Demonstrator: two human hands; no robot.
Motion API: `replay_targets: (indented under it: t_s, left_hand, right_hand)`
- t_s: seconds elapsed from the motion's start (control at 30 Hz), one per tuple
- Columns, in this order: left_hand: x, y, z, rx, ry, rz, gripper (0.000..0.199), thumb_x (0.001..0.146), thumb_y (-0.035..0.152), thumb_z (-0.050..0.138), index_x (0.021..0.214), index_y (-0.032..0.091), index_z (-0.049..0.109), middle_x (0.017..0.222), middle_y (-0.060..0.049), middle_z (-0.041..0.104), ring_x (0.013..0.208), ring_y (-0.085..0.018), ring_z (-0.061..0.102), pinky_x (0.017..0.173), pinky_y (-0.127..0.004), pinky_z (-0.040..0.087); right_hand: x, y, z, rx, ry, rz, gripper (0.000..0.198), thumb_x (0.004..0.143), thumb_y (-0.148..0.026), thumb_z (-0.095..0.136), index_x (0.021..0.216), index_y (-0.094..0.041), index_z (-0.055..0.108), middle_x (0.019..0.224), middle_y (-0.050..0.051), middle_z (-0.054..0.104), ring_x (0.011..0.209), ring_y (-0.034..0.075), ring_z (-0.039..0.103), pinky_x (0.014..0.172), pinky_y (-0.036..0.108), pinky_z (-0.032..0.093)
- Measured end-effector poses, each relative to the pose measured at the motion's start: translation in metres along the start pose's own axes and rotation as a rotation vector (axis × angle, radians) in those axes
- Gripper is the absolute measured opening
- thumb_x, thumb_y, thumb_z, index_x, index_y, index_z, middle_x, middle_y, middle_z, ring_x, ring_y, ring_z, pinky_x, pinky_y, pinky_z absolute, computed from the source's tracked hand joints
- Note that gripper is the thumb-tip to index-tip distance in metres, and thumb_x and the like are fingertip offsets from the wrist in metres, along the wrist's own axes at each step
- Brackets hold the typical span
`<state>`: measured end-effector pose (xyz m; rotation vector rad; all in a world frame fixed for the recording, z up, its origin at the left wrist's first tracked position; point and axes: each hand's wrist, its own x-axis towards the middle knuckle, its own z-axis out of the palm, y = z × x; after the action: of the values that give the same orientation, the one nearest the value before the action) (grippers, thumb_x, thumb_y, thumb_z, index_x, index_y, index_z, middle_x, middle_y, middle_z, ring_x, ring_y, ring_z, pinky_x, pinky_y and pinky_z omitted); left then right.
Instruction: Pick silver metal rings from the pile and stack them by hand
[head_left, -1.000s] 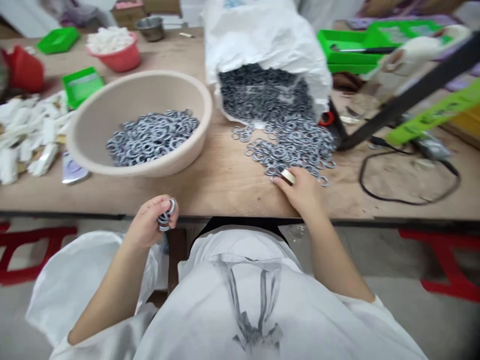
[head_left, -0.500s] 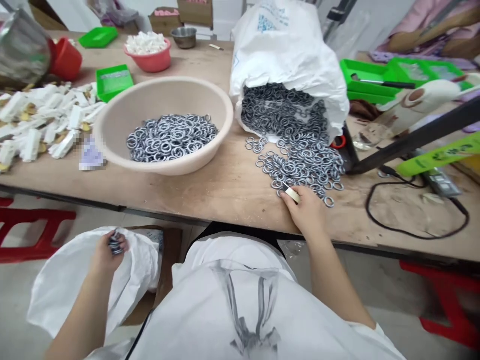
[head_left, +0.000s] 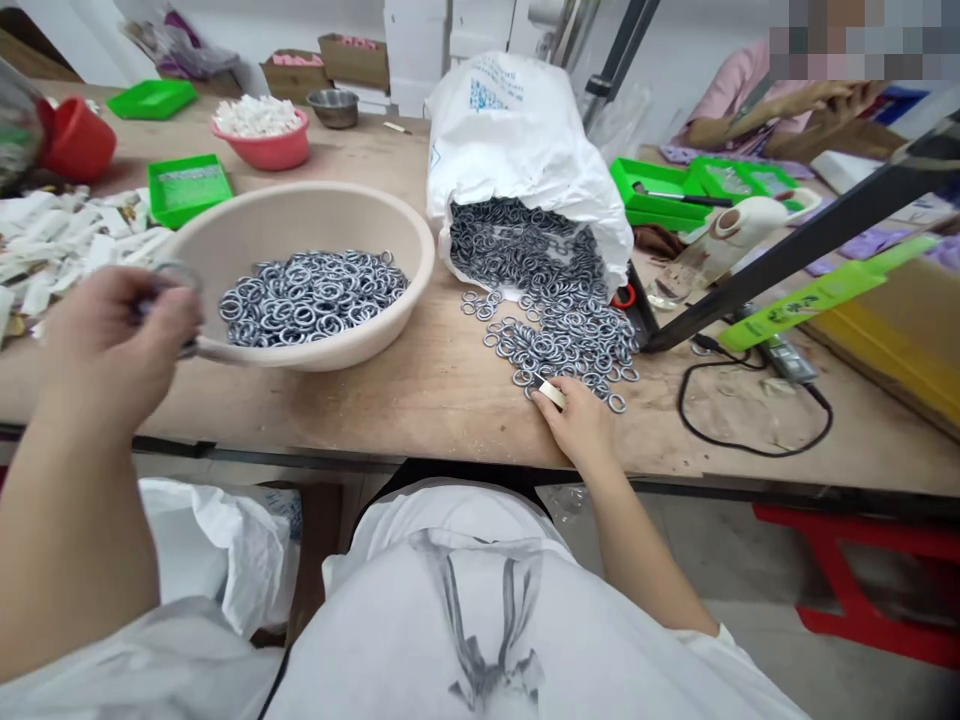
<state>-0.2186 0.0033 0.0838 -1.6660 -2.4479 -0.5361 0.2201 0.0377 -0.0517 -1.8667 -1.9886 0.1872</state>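
My left hand [head_left: 112,345] is raised at the near left rim of the beige basin [head_left: 300,210], fingers closed. It is somewhat blurred; grey rings show at its fingertips. Inside the basin lies a heap of grey rings [head_left: 319,295]. On the tabletop my right hand [head_left: 589,425] pinches a small cream-handled tool [head_left: 553,393] with a dark part and a thin tip; its exact kind is unclear. The tip touches or nearly touches the edge of a pile of loose rings [head_left: 570,335]. Those rings spill from a tipped white sack [head_left: 517,130].
White pieces [head_left: 82,230], a green tray [head_left: 191,190] and a pink bowl [head_left: 277,150] stand on the left. At right are a dark slanted bar [head_left: 780,245], a black cable [head_left: 750,450] and another person's arms [head_left: 787,110]. A white bag [head_left: 217,550] hangs below the table edge.
My left hand has come up from above the white bag below the table to the basin's left rim. My right hand stays by the ring pile with the tool. The view has shifted.
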Motion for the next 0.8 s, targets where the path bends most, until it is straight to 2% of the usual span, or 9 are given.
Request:
replay_targets:
  t_s: [0.03,0.1,0.2,0.27,0.37,0.47,0.53,0.67,0.8]
  left_hand:
    - [0.014,0.008,0.003,0.046,-0.035,0.010,0.063,0.086,0.059,0.031,0.117,0.016,0.065,0.095,-0.005,0.067,0.080,-0.019,0.057,0.075,-0.032,0.047]
    - [0.035,0.019,0.012,0.128,-0.237,0.093,0.055,0.087,0.054,0.035,0.105,0.016,0.072,0.098,-0.006,0.069,0.087,-0.021,0.058,0.080,-0.031,0.044]
    - [0.047,0.026,0.022,0.166,-0.374,-0.012,0.054,0.090,0.055,0.033,0.093,0.022,0.076,0.087,-0.005,0.069,0.082,-0.022,0.058,0.074,-0.030,0.041]
    - [0.046,0.027,0.023,0.169,-0.398,-0.083,0.056,0.090,0.059,0.033,0.088,0.022,0.076,0.081,-0.005,0.067,0.077,-0.022,0.058,0.068,-0.029,0.039]
    - [0.039,0.028,0.022,0.172,-0.377,-0.068,0.057,0.090,0.060,0.034,0.090,0.020,0.075,0.087,-0.006,0.070,0.080,-0.023,0.058,0.069,-0.030,0.040]
    - [0.035,0.028,0.022,0.136,-0.288,-0.002,0.056,0.091,0.059,0.035,0.110,0.021,0.072,0.100,-0.008,0.072,0.089,-0.025,0.059,0.078,-0.034,0.044]
    - [0.035,0.026,0.023,0.086,-0.280,0.040,0.059,0.092,0.060,0.036,0.123,0.020,0.066,0.107,-0.010,0.072,0.093,-0.027,0.060,0.084,-0.037,0.045]
    - [0.040,0.023,0.023,0.013,-0.389,0.141,0.062,0.092,0.063,0.037,0.126,0.020,0.065,0.123,-0.011,0.069,0.106,-0.028,0.059,0.095,-0.042,0.044]
    - [0.050,0.019,0.024,-0.057,-0.573,0.248,0.061,0.088,0.065,0.046,0.124,0.020,0.066,0.132,-0.007,0.067,0.110,-0.027,0.059,0.104,-0.044,0.040]
  right_hand:
    - [0.000,0.000,0.000,-0.003,-0.004,0.001,0.031,0.094,-0.047,0.055,0.106,-0.022,0.069,0.104,0.008,0.073,0.095,0.026,0.066,0.071,0.032,0.040]
    - [0.000,-0.001,0.000,-0.020,-0.016,0.004,0.031,0.094,-0.046,0.056,0.107,-0.022,0.069,0.105,0.008,0.073,0.094,0.025,0.066,0.071,0.032,0.040]
    - [0.001,-0.003,0.000,-0.047,-0.036,0.013,0.030,0.094,-0.046,0.055,0.107,-0.022,0.069,0.105,0.007,0.074,0.093,0.025,0.066,0.070,0.031,0.039]
    - [0.002,-0.005,0.000,-0.051,-0.045,0.024,0.030,0.095,-0.046,0.055,0.108,-0.023,0.070,0.105,0.007,0.074,0.093,0.024,0.066,0.069,0.031,0.038]
    - [0.004,-0.007,-0.001,-0.047,-0.055,0.044,0.031,0.094,-0.047,0.055,0.108,-0.024,0.070,0.104,0.006,0.075,0.091,0.023,0.066,0.068,0.030,0.038]
    - [0.006,-0.008,-0.002,-0.048,-0.064,0.043,0.032,0.094,-0.049,0.053,0.108,-0.025,0.070,0.104,0.007,0.075,0.089,0.024,0.067,0.067,0.030,0.037]
    - [0.006,-0.007,-0.001,-0.055,-0.063,0.034,0.034,0.094,-0.050,0.053,0.109,-0.024,0.070,0.102,0.008,0.075,0.088,0.024,0.067,0.067,0.030,0.037]
    - [0.008,-0.006,0.001,-0.079,-0.052,0.038,0.036,0.093,-0.052,0.052,0.108,-0.024,0.070,0.100,0.008,0.076,0.086,0.025,0.067,0.066,0.030,0.037]
    - [0.009,-0.007,0.002,-0.083,-0.050,0.039,0.037,0.093,-0.052,0.051,0.108,-0.023,0.070,0.101,0.009,0.076,0.086,0.024,0.068,0.066,0.030,0.038]
